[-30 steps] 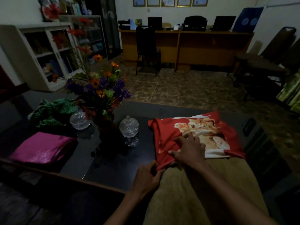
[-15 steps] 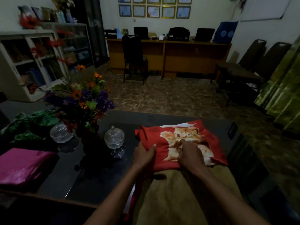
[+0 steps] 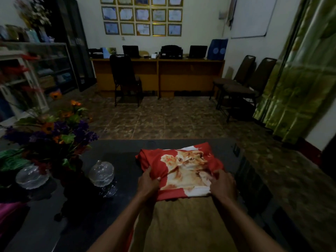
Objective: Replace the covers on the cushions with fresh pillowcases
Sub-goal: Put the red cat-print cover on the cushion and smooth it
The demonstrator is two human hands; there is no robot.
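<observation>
A red pillowcase with an orange kitten print (image 3: 183,168) covers the far end of a tan cushion (image 3: 183,222) that lies on the dark glass table (image 3: 118,157) in front of me. My left hand (image 3: 148,184) grips the pillowcase's left side near its open hem, thumb on top of the fabric. My right hand (image 3: 222,184) holds the right side of the hem, its fingers curled over the cloth. The near part of the cushion is bare between my forearms.
A vase of purple and orange flowers (image 3: 54,135) and two lidded glass jars (image 3: 101,171) (image 3: 31,176) stand on the table's left half. Green fabric (image 3: 11,159) and a pink folded cloth (image 3: 9,213) lie at the far left. Chairs (image 3: 241,84) and a desk (image 3: 158,73) stand beyond.
My left hand moved from the cushion's near-left edge up onto the pillowcase's left side. My right hand shifted from the middle of the print to the right edge. The view tilted up.
</observation>
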